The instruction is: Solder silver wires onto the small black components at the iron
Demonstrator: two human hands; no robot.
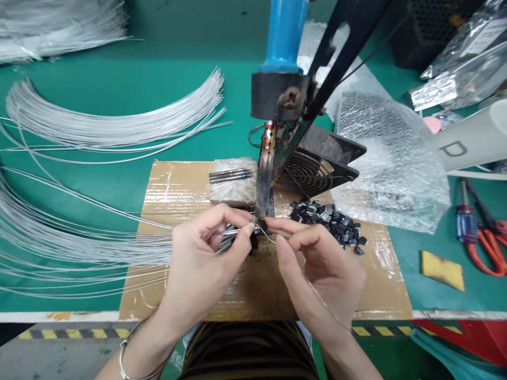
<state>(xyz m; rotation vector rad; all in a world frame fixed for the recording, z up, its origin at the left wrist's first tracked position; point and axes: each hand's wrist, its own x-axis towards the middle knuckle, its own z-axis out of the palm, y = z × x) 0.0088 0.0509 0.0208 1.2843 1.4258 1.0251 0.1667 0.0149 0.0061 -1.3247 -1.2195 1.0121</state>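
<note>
A soldering iron [266,153] with a blue handle is clamped upright, its tip pointing down between my hands. My left hand [209,258] pinches a thin white wire [229,231] close beneath that tip; its end is partly hidden by my fingertips. From the right, my right hand [320,264] is closed on a thin strand of solder wire [269,237], which bends toward the iron's tip and trails back along my palm and wrist. A small black part sits by my fingertips, and I cannot tell whether I touch it. Small black parts [330,224] lie heaped beyond my right hand.
Bundles of white wire [119,129] spread over the green table at left. A cardboard sheet [158,184] lies under the work, with a block [233,192] bearing metal rods. Behind are a black fan [317,163] and bubble wrap [392,158]. Orange-handled pliers [485,253] and a yellow sponge [442,270] lie right.
</note>
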